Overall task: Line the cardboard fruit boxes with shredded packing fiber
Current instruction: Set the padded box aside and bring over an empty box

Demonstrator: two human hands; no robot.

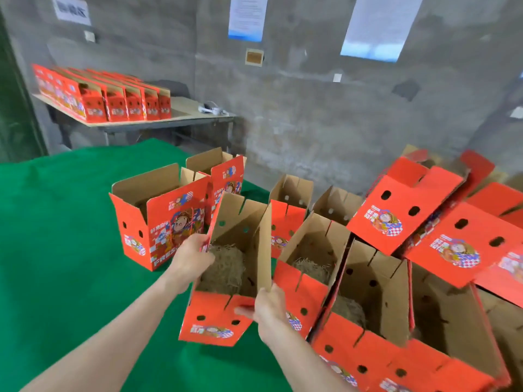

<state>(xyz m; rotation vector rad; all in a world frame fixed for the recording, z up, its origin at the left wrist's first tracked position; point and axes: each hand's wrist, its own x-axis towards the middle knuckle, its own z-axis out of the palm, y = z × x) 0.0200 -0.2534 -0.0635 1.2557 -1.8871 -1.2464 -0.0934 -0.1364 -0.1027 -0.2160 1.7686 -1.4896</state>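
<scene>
Head camera: the held box [223,321] sits at the middle of the scene, raised a little and tilted over the green cloth [56,250], with a wad of shredded fiber [223,267] already lying in its bottom. The left hand [192,258] is clamped over the top edge of its left wall, and the right hand [268,309] pinches its near right corner, thumb on the red front. This box looks lined. Just to its right, the second box [302,290] also shows fiber on its floor, and so does the third box [365,343], nearer and further right. The box at the near right edge [452,321] looks bare inside, so it likely waits for its fill. Two open boxes to the far left [158,222] are too shadowed inside to judge. To the far right a pile of tipped boxes [404,205] leans over the open row and crowds it; those appear undone. No loose supply of fiber is in view. Far left, a table [181,120] carries a row of closed boxes [113,103].
</scene>
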